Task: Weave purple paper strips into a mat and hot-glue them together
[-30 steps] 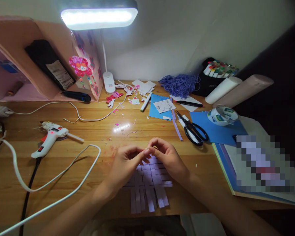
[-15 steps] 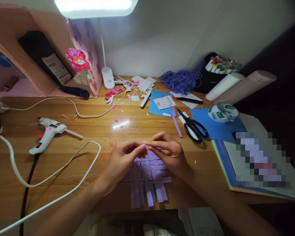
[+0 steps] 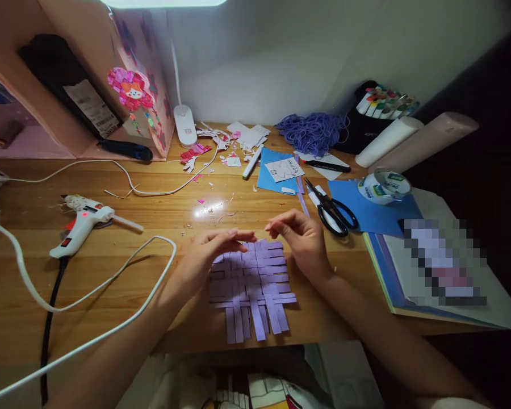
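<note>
Fingers of the left hand (image 3: 217,244) are loosely stretched out over the far left part of the woven purple mat (image 3: 251,275), gripping nothing visible. Those of the right hand (image 3: 302,236) are bent, thumb and forefinger tips brought together above the mat's far right corner; whether something tiny is pinched between them cannot be told. One such mat lies flat on the worktop (image 3: 166,218), probably set at its near edge so that both hands reach it easily; several loose strip ends hang out of its near side.

One glue gun (image 3: 83,221) lies well to the mat's left, nozzle turned away, likely to keep the tip off the paper. One pair of scissors (image 3: 329,207) rests beyond the mat to the right, handles nearer the person, perhaps for ready pick-up. Farther right of the mat, one tape roll (image 3: 372,190) seems to weigh down a blue sheet (image 3: 343,193). Behind the mat lie two loose pens, one white (image 3: 252,163) and one black (image 3: 329,166), and one heap of purple yarn (image 3: 310,135).
</note>
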`<act>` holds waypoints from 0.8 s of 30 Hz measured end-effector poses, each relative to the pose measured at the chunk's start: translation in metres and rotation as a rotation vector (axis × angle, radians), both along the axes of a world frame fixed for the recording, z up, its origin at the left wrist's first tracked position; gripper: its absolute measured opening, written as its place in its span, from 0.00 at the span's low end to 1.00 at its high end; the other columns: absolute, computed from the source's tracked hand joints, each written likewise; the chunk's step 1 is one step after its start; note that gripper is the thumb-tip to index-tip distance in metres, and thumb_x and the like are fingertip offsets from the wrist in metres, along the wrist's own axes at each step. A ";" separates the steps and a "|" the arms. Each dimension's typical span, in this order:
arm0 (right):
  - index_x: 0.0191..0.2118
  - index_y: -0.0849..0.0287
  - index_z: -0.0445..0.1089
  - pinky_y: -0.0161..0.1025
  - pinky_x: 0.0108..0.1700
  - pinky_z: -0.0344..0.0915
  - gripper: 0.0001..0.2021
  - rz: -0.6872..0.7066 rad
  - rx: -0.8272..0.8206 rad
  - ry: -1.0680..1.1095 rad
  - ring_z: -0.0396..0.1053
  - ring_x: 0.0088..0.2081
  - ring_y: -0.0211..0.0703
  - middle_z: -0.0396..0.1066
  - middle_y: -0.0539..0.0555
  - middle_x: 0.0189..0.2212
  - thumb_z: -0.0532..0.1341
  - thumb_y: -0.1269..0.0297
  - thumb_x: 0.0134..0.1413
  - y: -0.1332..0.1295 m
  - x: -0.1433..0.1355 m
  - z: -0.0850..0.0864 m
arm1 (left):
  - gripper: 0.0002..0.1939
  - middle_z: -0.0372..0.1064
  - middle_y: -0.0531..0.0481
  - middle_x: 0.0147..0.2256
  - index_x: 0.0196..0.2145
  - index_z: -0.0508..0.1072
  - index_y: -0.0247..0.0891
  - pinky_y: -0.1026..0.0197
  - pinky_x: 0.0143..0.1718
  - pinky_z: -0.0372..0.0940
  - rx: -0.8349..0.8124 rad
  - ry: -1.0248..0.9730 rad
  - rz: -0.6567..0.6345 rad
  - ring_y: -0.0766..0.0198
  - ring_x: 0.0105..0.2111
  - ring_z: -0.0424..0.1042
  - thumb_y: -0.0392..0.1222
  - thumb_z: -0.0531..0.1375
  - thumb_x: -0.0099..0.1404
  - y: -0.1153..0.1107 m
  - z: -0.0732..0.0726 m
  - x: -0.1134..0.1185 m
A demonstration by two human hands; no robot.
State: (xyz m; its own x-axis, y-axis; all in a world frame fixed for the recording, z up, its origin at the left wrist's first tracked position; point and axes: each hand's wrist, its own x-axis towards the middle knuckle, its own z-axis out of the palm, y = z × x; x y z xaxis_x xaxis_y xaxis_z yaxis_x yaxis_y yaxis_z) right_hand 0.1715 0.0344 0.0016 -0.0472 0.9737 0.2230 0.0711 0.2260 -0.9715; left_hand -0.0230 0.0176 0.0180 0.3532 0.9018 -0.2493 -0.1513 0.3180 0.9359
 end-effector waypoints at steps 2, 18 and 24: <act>0.28 0.58 0.71 0.37 0.29 0.68 0.06 -0.066 -0.049 0.023 0.69 0.25 0.37 0.75 0.51 0.25 0.64 0.63 0.53 0.006 0.005 0.001 | 0.13 0.75 0.45 0.42 0.38 0.77 0.36 0.56 0.47 0.64 0.087 0.121 0.101 0.58 0.43 0.72 0.46 0.57 0.63 0.003 0.002 -0.005; 0.37 0.63 0.76 0.38 0.43 0.65 0.08 0.007 0.216 -0.753 0.73 0.38 0.43 0.78 0.56 0.35 0.60 0.74 0.55 0.151 -0.027 -0.006 | 0.23 0.67 0.49 0.37 0.41 0.69 0.37 0.60 0.35 0.62 0.537 0.819 -0.220 0.61 0.35 0.67 0.44 0.69 0.49 0.009 -0.020 -0.020; 0.36 0.63 0.73 0.44 0.43 0.61 0.05 -0.147 0.232 -0.865 0.68 0.41 0.51 0.74 0.60 0.35 0.59 0.70 0.57 0.162 -0.040 0.000 | 0.11 0.64 0.53 0.26 0.31 0.72 0.36 0.65 0.27 0.55 0.439 0.732 -0.368 0.66 0.27 0.63 0.47 0.64 0.56 0.010 -0.016 -0.020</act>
